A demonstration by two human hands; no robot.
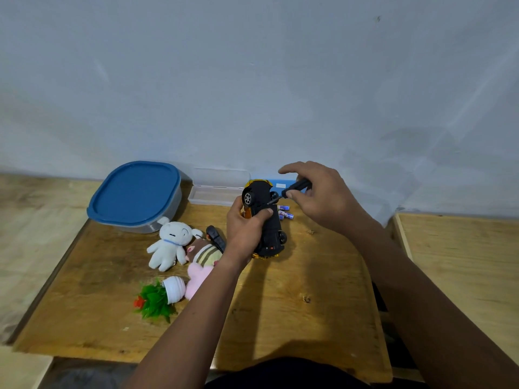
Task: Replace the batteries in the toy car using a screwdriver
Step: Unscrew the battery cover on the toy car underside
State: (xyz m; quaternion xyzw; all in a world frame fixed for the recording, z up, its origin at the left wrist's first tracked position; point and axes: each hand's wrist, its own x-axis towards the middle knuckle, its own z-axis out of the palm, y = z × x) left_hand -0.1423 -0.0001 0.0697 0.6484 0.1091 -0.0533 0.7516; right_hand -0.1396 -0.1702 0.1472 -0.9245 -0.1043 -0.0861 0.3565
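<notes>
Plywood table (280, 304) meets grey wall (252, 80), left fingers (264, 214) gripping toy car (271, 228), right fingers (293, 168) pinching screwdriver (297, 186).

The left hand (247, 231) grips the upturned toy car (265, 217); the right hand (317, 197) pinches the screwdriver (293, 189) against its underside.

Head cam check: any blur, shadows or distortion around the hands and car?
Head view: wide-angle bowing at the table edges; soft focus, plastic plant smeared; arm shadows darken the table near the toy car; screwdriver tip too small to resolve; no glare.
</notes>
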